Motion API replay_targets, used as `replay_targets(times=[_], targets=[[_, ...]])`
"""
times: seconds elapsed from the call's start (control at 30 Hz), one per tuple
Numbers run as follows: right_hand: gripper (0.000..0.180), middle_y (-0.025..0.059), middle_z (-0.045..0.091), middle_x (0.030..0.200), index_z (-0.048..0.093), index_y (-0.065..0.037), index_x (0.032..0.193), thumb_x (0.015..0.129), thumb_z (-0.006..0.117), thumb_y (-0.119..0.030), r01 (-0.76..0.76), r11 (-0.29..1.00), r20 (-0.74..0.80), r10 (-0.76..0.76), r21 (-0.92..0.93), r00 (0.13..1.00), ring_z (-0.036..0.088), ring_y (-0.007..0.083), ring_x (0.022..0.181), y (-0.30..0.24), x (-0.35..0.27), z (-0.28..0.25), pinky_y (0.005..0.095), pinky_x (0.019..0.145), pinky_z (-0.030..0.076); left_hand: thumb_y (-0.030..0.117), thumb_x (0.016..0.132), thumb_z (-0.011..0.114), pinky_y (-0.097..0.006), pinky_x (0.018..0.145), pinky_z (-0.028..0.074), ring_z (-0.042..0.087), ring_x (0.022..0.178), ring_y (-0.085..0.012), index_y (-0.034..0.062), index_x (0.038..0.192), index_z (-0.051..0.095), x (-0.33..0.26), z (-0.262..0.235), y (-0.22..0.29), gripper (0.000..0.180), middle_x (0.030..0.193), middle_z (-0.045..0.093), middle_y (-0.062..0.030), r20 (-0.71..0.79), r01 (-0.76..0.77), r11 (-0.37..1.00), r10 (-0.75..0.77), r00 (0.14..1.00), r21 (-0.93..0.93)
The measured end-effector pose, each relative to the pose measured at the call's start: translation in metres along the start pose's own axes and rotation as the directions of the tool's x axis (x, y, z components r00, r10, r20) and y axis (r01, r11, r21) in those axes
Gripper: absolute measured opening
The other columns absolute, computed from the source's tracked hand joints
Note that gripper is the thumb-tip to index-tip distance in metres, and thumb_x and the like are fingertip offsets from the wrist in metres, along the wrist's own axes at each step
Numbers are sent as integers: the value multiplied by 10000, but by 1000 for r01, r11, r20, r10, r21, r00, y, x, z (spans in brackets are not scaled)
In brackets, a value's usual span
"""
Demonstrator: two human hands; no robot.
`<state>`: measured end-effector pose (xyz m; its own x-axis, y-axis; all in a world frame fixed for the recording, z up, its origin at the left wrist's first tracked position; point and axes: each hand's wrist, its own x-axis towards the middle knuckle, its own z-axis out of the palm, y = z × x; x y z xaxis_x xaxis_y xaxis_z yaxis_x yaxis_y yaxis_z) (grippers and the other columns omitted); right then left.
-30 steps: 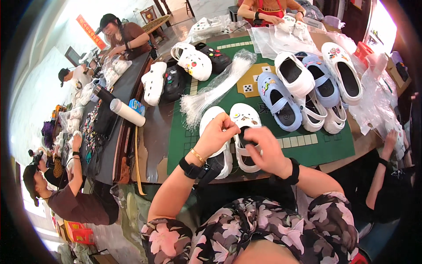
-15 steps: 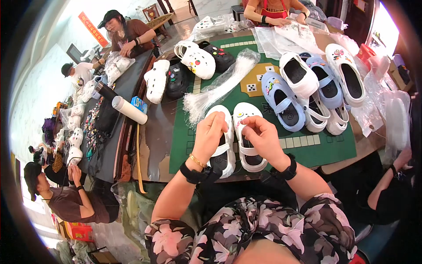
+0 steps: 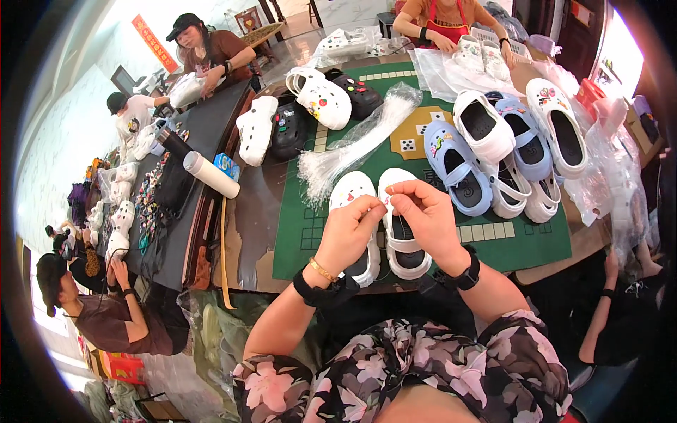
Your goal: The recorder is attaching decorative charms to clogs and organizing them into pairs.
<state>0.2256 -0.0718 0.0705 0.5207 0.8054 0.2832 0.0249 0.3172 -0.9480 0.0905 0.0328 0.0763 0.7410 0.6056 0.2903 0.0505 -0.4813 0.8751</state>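
A pair of white clogs [image 3: 350,189] lies side by side on a green mat [image 3: 508,243] at the table's near edge. My left hand [image 3: 349,233] and my right hand [image 3: 427,215] hover just over them. The fingertips of both hands meet above the gap between the two clogs. They pinch a small pale piece [image 3: 386,201] with a bit of red on it, too small to identify. My left wrist wears a black band and a gold bracelet, my right wrist a black watch. The hands hide the clogs' middles.
A bag of clear plastic ties [image 3: 352,144] lies beyond the pair. Light blue and white clogs [image 3: 486,130] crowd the right, black and white ones [image 3: 289,130] the far left. A white cylinder [image 3: 211,175] lies left. Other people work at the left table and far end.
My hands have drawn together over the toes of the pair, and the right hand's fingers have left the right clog's opening. The view has tilted slightly.
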Motion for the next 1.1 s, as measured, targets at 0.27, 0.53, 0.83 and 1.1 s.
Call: replay_targets(times=[0.27,0.53,0.83,1.1], targets=[[168,48,680,955,645,27,1073,922,616,-42,84,996,14,-84,-42,996,609,73,832,-1,0,3,225,751,504,129,914,605,-288,563,453,557,555,-162,20,960,648,-3,1,7,125,666,615,-120,63,40,978,-54,997,203],[97,45,669,849,645,22,961,906,616,-53,35,997,13,-35,-72,999,625,87,766,2,0,6,235,676,498,150,930,591,-289,556,440,533,551,-164,19,980,624,-6,2,12,144,645,578,-101,81,13,980,-29,996,197],[106,48,665,862,656,15,979,905,610,-47,101,987,22,-99,-123,995,597,82,752,6,-1,6,237,663,481,142,952,581,-271,554,410,494,595,-95,4,955,614,-8,2,3,142,687,588,-41,-81,11,999,-14,997,-42],[153,46,677,889,662,27,1016,886,652,-53,-16,993,37,20,-118,999,600,72,772,12,-11,9,229,683,492,105,945,591,-209,597,410,486,680,-26,-4,961,622,-13,3,4,114,756,595,21,-143,93,995,-99,985,-48]])
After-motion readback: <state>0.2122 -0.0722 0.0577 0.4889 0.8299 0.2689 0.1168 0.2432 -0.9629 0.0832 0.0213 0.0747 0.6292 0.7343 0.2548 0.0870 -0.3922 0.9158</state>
